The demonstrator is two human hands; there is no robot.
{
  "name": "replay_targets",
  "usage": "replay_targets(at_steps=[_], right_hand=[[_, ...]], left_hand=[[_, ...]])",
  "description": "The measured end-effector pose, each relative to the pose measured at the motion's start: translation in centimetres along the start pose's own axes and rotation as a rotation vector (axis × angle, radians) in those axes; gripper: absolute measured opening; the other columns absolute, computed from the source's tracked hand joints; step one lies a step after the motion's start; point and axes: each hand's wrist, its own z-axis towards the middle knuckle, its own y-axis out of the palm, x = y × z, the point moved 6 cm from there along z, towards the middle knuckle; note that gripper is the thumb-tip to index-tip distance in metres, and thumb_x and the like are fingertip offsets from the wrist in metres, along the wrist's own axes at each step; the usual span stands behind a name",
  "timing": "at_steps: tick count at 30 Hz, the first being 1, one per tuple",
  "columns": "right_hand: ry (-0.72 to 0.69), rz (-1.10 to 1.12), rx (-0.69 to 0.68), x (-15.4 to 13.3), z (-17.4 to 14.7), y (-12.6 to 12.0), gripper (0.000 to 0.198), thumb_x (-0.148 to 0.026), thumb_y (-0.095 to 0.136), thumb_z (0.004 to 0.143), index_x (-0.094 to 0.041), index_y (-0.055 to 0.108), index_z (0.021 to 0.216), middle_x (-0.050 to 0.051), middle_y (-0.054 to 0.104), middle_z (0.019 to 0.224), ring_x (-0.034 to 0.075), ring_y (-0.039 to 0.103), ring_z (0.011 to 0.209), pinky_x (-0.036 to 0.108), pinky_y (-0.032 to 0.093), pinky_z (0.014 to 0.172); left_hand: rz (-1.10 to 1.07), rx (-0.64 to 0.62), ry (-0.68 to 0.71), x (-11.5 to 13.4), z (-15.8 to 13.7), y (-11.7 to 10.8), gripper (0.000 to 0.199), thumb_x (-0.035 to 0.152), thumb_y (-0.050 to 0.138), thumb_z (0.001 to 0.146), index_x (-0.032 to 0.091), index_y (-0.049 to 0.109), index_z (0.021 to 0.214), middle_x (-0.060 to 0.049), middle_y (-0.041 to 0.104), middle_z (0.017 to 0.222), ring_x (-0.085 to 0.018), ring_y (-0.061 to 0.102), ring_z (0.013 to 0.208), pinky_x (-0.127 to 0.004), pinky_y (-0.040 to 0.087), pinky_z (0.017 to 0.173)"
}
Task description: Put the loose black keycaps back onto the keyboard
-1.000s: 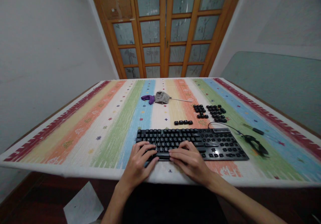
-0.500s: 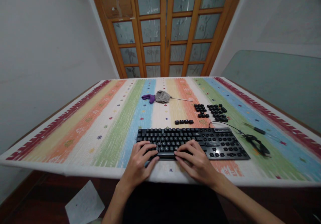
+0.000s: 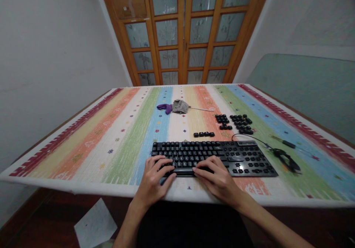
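A black keyboard (image 3: 191,153) lies near the table's front edge. Its left and middle sections have keycaps, while many sockets on the right section are bare. My left hand (image 3: 155,176) is curled over the lower left keys, thumb and index finger close together at the space bar (image 3: 184,171). On the other side, my right hand (image 3: 216,176) bends over the lower keys, its thumb and index finger at the space bar too. My fingers cover both ends of that bar. Loose black keycaps (image 3: 222,120) lie in groups behind the keyboard, with a short row (image 3: 203,134) nearer.
Right of the keyboard lie a bundled black cable (image 3: 285,159) and a dark-handled screwdriver (image 3: 288,143). Farther back are a grey cloth (image 3: 180,106), a purple piece (image 3: 164,108) and a thin rod (image 3: 202,109). A striped cloth (image 3: 116,159) covers the table.
The view has shifted very slightly. Both hands stay at the space bar in nearly the same pose, and the keyboard and loose keycaps have not moved on the table.
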Motion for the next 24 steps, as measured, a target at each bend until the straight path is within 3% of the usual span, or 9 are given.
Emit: replay_targets(at_steps=[24], right_hand=[[0.003,-0.024,-0.018,-0.05,-0.05,0.13,0.023,-0.011,0.058,0.092,-0.022,0.073,0.106,0.008,0.071,0.095,0.02,0.054,0.085,0.037,0.046,0.075]], left_hand=[[0.031,-0.004,0.0,0.22,0.12,0.03,0.01,0.017,0.064,0.089,0.021,0.068,0.097,-0.007,0.07,0.11,-0.028,0.055,0.113,-0.05,0.046,0.093]])
